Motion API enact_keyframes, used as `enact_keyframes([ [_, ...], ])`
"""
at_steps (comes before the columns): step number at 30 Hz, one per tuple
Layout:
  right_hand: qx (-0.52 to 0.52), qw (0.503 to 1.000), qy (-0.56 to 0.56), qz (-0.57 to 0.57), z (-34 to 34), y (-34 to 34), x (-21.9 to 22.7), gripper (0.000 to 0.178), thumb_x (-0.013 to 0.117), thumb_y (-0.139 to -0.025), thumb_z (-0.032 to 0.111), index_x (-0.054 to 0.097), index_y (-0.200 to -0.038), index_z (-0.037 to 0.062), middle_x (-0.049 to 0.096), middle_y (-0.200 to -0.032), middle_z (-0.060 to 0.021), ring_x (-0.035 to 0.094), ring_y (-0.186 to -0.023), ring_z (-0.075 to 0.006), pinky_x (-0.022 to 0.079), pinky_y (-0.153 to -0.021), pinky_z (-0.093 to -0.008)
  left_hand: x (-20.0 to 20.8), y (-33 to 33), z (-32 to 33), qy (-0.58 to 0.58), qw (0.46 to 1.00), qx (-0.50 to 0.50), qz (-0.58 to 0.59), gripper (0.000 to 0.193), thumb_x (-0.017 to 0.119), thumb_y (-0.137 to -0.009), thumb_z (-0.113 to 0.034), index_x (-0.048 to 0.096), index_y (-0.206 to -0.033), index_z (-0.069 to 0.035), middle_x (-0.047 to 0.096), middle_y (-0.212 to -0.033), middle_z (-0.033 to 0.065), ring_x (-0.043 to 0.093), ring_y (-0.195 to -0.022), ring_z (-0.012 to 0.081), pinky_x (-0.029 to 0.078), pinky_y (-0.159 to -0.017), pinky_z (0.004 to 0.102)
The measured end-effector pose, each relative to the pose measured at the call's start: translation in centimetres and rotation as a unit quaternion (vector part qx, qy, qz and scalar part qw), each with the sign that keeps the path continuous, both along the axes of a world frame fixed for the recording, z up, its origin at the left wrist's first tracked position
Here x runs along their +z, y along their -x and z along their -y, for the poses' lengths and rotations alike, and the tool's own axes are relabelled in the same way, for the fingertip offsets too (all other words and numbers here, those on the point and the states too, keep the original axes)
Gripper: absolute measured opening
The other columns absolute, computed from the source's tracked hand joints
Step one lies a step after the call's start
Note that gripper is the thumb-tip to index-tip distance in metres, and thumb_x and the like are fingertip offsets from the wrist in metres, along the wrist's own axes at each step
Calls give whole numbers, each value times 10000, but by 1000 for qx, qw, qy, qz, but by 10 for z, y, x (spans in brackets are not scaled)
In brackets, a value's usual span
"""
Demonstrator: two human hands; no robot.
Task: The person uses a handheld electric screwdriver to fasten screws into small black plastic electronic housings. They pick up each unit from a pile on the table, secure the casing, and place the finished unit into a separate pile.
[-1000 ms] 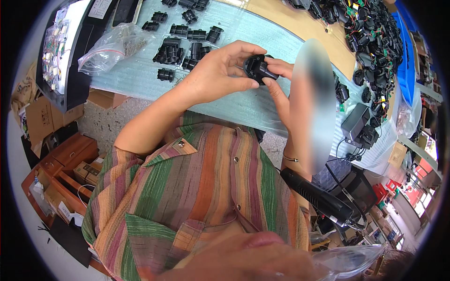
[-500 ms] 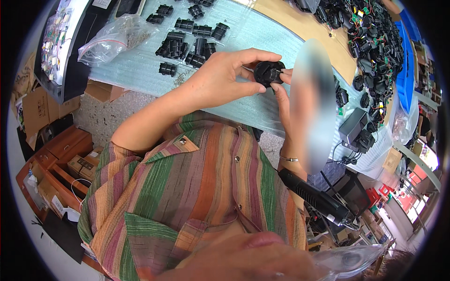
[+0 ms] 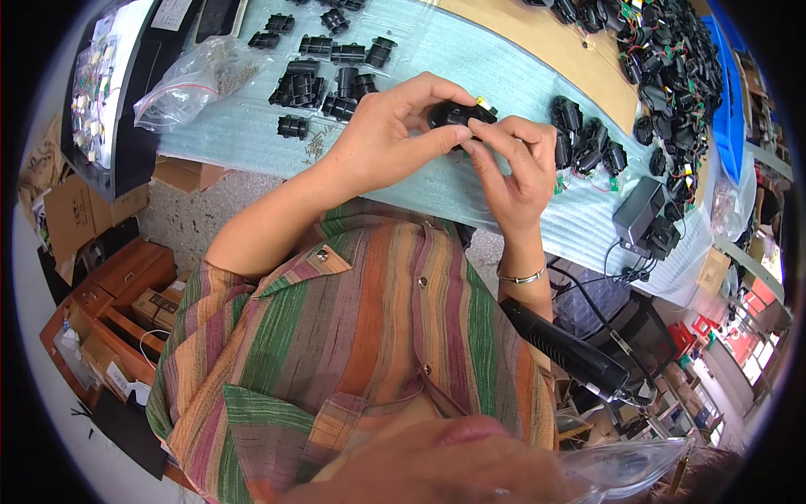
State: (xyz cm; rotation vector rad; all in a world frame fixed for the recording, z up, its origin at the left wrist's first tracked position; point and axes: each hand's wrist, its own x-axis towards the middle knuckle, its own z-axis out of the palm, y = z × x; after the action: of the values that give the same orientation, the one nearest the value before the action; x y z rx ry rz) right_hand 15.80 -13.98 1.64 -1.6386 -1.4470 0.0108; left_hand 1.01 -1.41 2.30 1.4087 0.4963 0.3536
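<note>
Above the table in front of me, both hands hold a rounded black plastic housing [image 3: 447, 114]. My left hand [image 3: 382, 134] grips it from the left, fingers over the far side and thumb along the near side. My right hand [image 3: 519, 164] pinches its right end with thumb and fingertips. A small yellow part [image 3: 482, 102] shows at the housing's far right edge. The fingers cover much of the housing. To the left lie several short black tubular parts [image 3: 296, 86], with a scatter of small screws [image 3: 316, 143] near my left forearm.
A clear bag [image 3: 197, 84] of screws lies at the left. Black assemblies with wires [image 3: 590, 143] stand right of my hands, with a large heap [image 3: 672, 76] beyond. A black power adapter [image 3: 638, 206] sits at the right edge. A black electric screwdriver [image 3: 564, 349] hangs by my right forearm.
The housing has been turned and moved slightly up and left, and its yellow part has come into view. My right hand has shifted its fingers onto the housing's right end.
</note>
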Motion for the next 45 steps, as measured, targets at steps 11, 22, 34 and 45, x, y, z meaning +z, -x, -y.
enact_keyframes([
  [11,404,575,-324,-633,144,-89,-1,368,673,-846,448,659,-1104,186,587,-926,48,514,-851,-181,411,-668,-308,-39,1,9,56,997,51,1,288,633,-896,-68,535,-1162,-15,623,-1065,69,590,-940,108,471,-826,253],
  [22,161,898,-220,-346,152,-65,36,704,768,-789,323,426,-1377,143,539,-821,-30,486,-627,-139,386,-552,-306,-31,-4,19,-520,846,42,-115,290,703,-804,-210,614,-1016,-34,607,-1053,88,548,-944,306,481,-813,393],
  [34,290,845,-184,-411,20,1,84,564,665,-756,113,483,-1289,95,535,-796,-27,512,-653,-158,410,-624,-337,-39,48,24,-548,813,173,-96,355,757,-744,-287,637,-1034,-121,512,-1298,36,447,-1156,244,279,-961,383],
  [45,315,798,-203,-473,-69,94,-1,496,670,-828,26,383,-1220,128,523,-651,-55,502,-524,-172,491,-546,-352,-60,141,17,-528,787,257,-190,290,788,-685,-296,682,-930,-183,510,-1315,29,386,-1255,263,197,-1008,423],
])
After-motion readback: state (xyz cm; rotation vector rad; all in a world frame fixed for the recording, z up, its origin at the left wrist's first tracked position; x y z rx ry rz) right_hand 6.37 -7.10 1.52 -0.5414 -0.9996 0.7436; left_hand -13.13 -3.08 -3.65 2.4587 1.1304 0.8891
